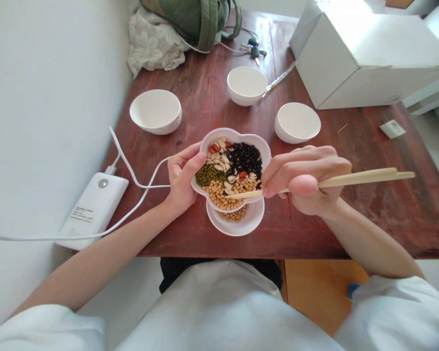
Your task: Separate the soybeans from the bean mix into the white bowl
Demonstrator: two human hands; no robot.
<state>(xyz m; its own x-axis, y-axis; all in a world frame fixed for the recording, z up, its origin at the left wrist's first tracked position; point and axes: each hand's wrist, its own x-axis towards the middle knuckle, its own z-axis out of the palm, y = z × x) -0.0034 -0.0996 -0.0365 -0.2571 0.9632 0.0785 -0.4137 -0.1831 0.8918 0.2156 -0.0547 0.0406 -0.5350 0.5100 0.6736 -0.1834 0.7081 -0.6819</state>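
My left hand [185,173] grips the left rim of a flower-shaped dish [254,138], thumb on top, holding it tilted above the table. In the dish lie black beans [246,157], green mung beans [209,175], yellow soybeans [219,192], and pale seeds with a few red peanuts [219,145]. My right hand [307,178] is closed around a pair of wooden chopsticks [362,177]; their tips rest over the soybeans. Below the dish's near edge stands a white bowl [237,229] with soybeans inside, partly hidden by the dish.
Three white bowls stand beyond the dish: left [155,109], middle [247,85] and right [298,122]. A white box [351,63] fills the back right. Keys [254,50] and a green bag [183,22] lie at the back. A power bank [93,209] with a white cable sits left.
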